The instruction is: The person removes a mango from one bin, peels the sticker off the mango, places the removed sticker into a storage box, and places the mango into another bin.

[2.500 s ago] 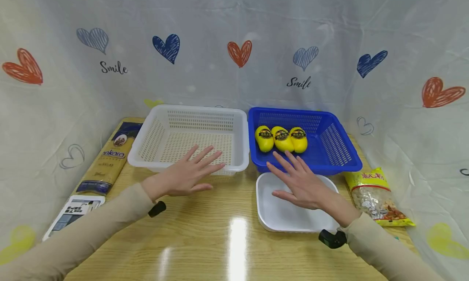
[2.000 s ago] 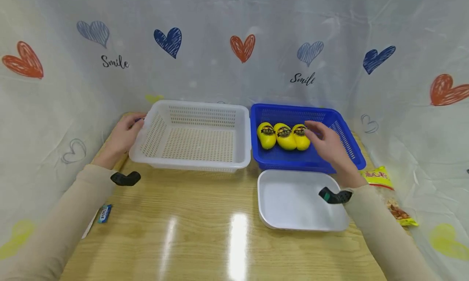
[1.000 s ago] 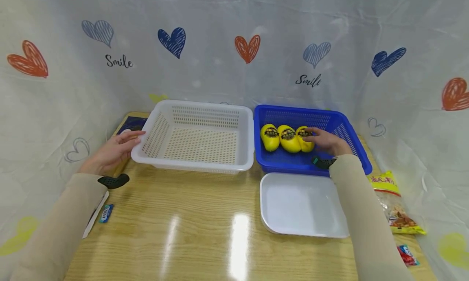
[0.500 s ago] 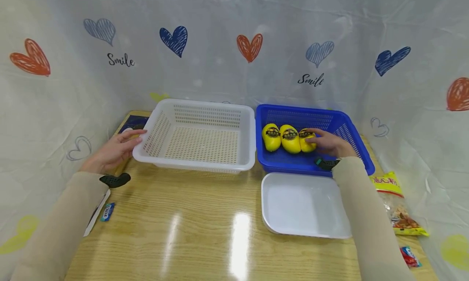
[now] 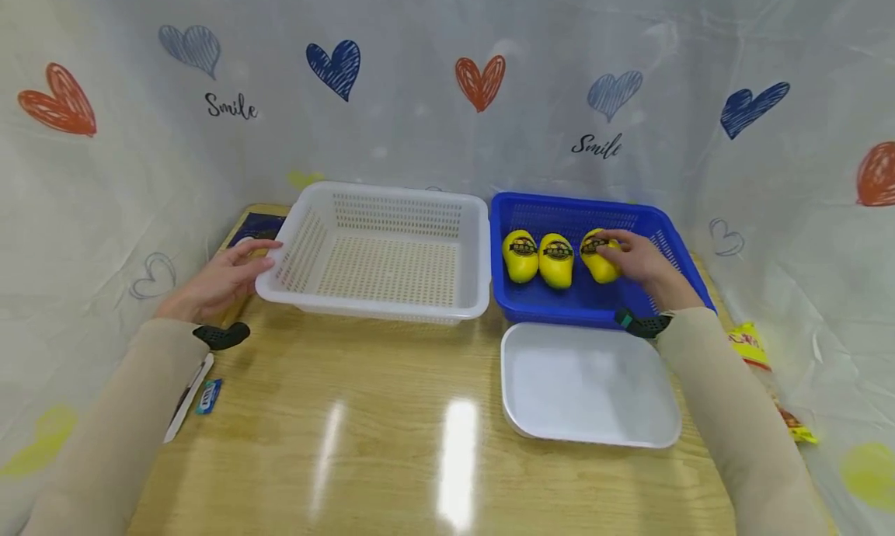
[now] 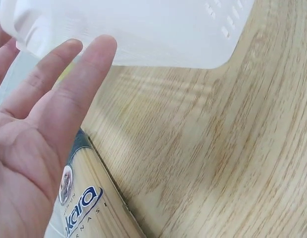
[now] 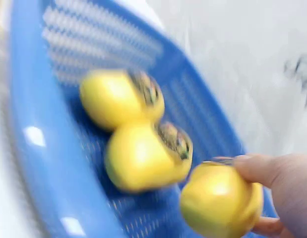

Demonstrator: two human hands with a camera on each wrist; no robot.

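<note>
My right hand point(image 5: 646, 268) grips a yellow mango point(image 5: 598, 258) with a black label, inside the blue basket point(image 5: 513, 307). In the right wrist view the thumb and fingers hold this mango point(image 7: 217, 198) on opposite sides. Two more mangoes lie to its left, a near one point(image 5: 556, 261) and a farther one point(image 5: 520, 256). My left hand point(image 5: 220, 280) is at the left rim of the white basket point(image 5: 377, 311). Its fingers lie fairly straight along the basket's side in the left wrist view; whether they touch it I cannot tell.
A shallow white tray point(image 5: 590, 388) stands before the blue basket. Noodle packaging marked "nkara" point(image 6: 93, 203) lies under my left hand. A small blue packet point(image 5: 208, 396) sits at the table's left, a yellow bag point(image 5: 750, 343) at the right edge. A printed curtain point(image 5: 412, 116) surrounds the table.
From hovering spread over the table, my hands went to the two baskets. My right hand took hold of the rightmost mango and has shifted it right, apart from the others.
</note>
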